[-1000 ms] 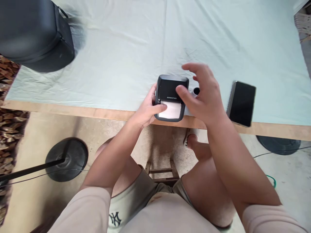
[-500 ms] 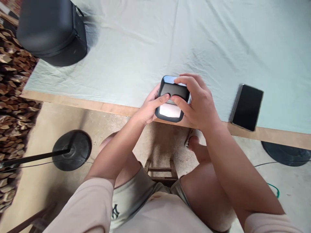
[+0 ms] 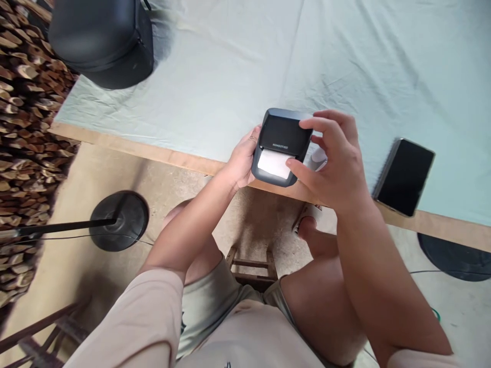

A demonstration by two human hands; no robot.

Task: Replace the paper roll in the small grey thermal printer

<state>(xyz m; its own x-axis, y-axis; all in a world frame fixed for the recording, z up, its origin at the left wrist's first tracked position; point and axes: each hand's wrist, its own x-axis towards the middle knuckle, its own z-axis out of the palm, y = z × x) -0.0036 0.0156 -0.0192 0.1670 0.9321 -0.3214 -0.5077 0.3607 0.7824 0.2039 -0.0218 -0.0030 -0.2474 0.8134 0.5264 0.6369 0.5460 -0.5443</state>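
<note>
A black label printer point(image 3: 284, 134) with white lettering is held over the table's front edge, its dark lid down. White label paper point(image 3: 270, 162) shows in the lower part of its face. My left hand point(image 3: 243, 158) is closed around the printer's left side, with the fingers hidden beneath. At the right side, my right hand point(image 3: 339, 161) touches the printer, index fingertip on the lid's corner and thumb on the paper's right edge. Partly hidden behind this hand is a small white object point(image 3: 317, 157), whose kind I cannot make out.
A smartphone point(image 3: 405, 176) with a dark screen lies near the table's front edge at right. On the pale green cloth point(image 3: 215, 76), a black zippered case point(image 3: 103, 43) stands at far left. Below are a round black stand base point(image 3: 118, 221) and stacked firewood point(image 3: 23, 128).
My left thumb has gone from the lid to the printer's side. The right hand has shifted right, uncovering the lettering and the white object. The view has turned slightly.
</note>
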